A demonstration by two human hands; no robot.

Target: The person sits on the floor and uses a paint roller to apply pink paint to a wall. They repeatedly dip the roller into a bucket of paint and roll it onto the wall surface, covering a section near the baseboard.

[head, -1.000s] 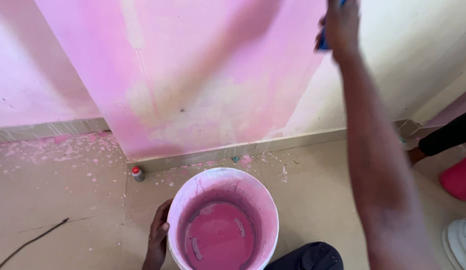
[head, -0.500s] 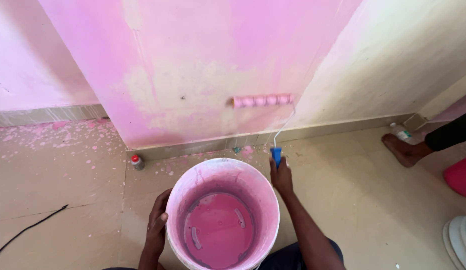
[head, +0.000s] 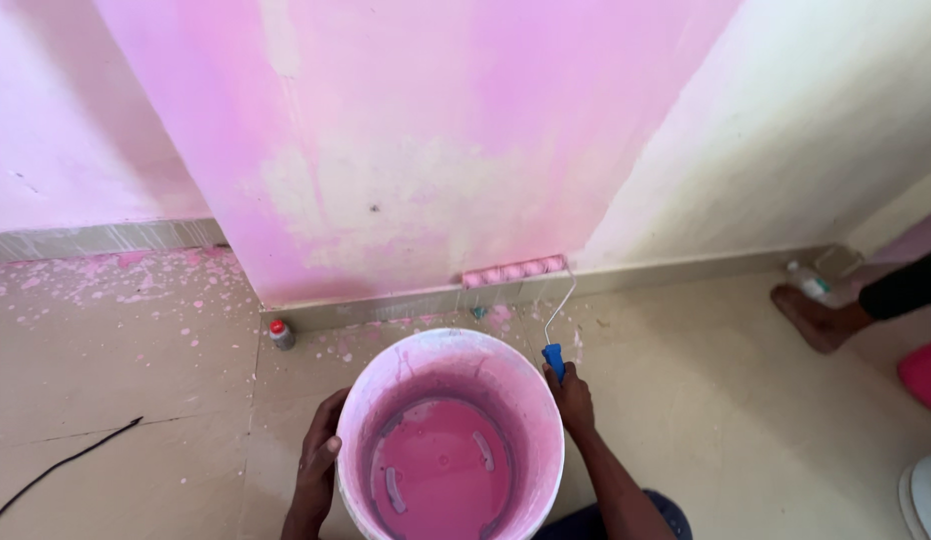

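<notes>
1. Head view: left hand [head: 318,470] grips the pink-stained paint bucket [head: 451,435] by its outer wall, on the floor [head: 146,390].
2. Right hand [head: 572,398], grip closed around the paint roller [head: 516,271] by its blue handle.
3. Roller sleeve lies against the wall [head: 416,150] just above the skirting.

Bright, soft daylight; sharp focus

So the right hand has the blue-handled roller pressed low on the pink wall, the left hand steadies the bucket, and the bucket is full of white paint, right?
Not quite. In the head view the paint in the bucket is pink, not white. The rest stands: the right hand grips the blue-handled roller low on the pink wall, and the left hand steadies the bucket's side.
</notes>
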